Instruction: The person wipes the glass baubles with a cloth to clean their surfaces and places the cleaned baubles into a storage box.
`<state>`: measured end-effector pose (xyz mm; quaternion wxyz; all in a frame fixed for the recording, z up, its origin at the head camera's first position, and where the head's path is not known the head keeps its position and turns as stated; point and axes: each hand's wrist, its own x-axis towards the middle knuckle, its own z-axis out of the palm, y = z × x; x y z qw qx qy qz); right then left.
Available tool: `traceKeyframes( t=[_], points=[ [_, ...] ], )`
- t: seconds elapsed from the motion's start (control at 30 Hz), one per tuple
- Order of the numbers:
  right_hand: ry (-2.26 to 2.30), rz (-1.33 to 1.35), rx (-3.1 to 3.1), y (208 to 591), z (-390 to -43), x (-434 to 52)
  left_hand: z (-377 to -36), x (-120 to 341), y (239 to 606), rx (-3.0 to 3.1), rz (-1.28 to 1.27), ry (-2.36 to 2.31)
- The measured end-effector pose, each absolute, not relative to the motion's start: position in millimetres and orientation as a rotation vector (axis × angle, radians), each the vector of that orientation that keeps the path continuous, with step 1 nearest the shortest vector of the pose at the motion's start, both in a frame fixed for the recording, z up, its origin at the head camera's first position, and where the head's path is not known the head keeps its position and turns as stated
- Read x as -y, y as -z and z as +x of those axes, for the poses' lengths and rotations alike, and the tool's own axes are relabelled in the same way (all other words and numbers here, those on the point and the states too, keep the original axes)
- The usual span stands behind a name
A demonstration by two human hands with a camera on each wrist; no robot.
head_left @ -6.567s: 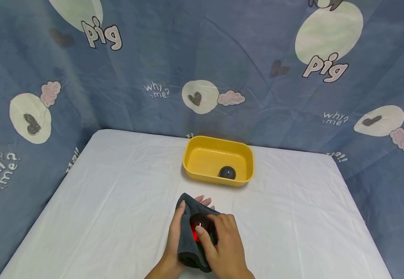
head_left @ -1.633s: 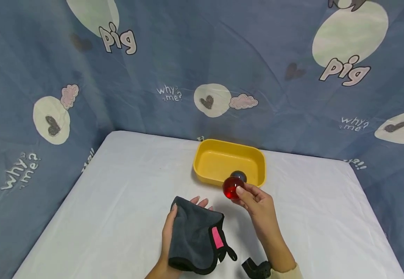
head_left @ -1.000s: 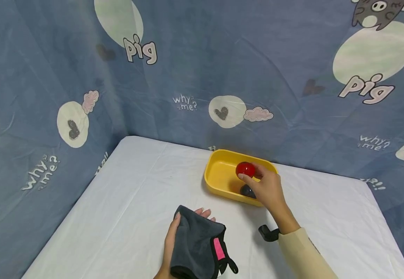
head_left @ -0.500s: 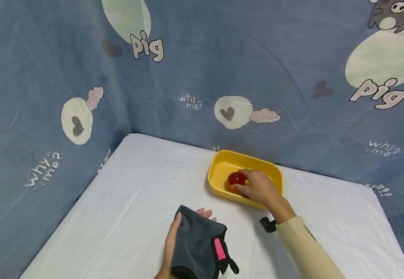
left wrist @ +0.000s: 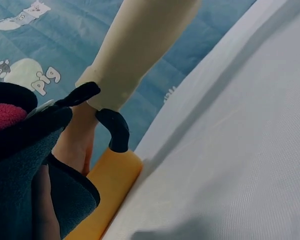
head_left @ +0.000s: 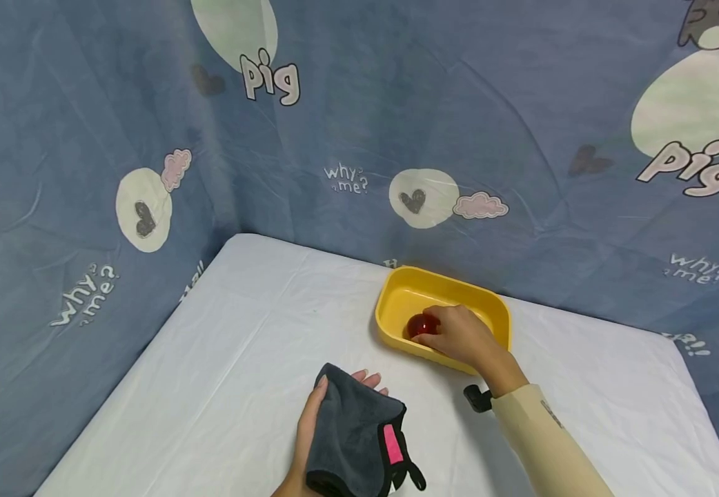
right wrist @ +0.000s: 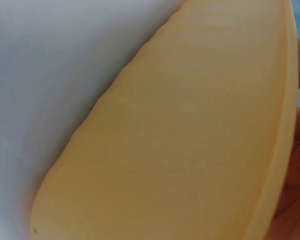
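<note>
My right hand (head_left: 461,335) reaches down into the yellow plastic tub (head_left: 443,277), thumb and fingers around a glossy red ball (head_left: 421,324) low inside it. The dark ball seen there earlier is hidden by this hand. In the right wrist view the tub's outer wall (right wrist: 165,135) fills most of the picture, and part of the hand (right wrist: 295,195) shows past the rim. Nearer the body, my left hand (head_left: 307,431) holds a dark grey cloth (head_left: 353,435) with black edging, thumb in front and fingertips behind. A pink tag and black loop hang at the cloth's right side.
A white-covered table (head_left: 241,331) lies beneath everything, with a blue printed curtain (head_left: 335,103) standing behind and to the left. The black wrist camera (head_left: 477,398) and beige sleeve (head_left: 542,438) of the right arm extend over the table's right half.
Earlier the right hand held the red ball against the cloth. It has since carried the ball forward and lowered it into the tub. The left hand keeps the cloth, now opened out more.
</note>
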<state>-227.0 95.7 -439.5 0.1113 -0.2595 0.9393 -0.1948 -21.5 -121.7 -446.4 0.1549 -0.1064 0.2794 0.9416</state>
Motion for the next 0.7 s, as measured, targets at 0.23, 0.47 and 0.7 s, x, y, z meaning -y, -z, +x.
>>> traceKeyframes(
  t=[0.23,0.47,0.7],
  points=[
    [0.592,-0.736,-2.74,439.2,-225.8,-95.5,-21.2,120.8,445.5,-0.781,-0.326,-2.672],
    [0.62,-0.754,-2.74,439.2,-225.4,-98.4,-21.7,120.2,446.4,-0.778,-0.326,-2.665],
    [0.655,-0.777,-2.74,438.7,-224.0,-99.5,-21.3,120.2,446.2,-0.773,-0.312,-2.661]
  ],
)
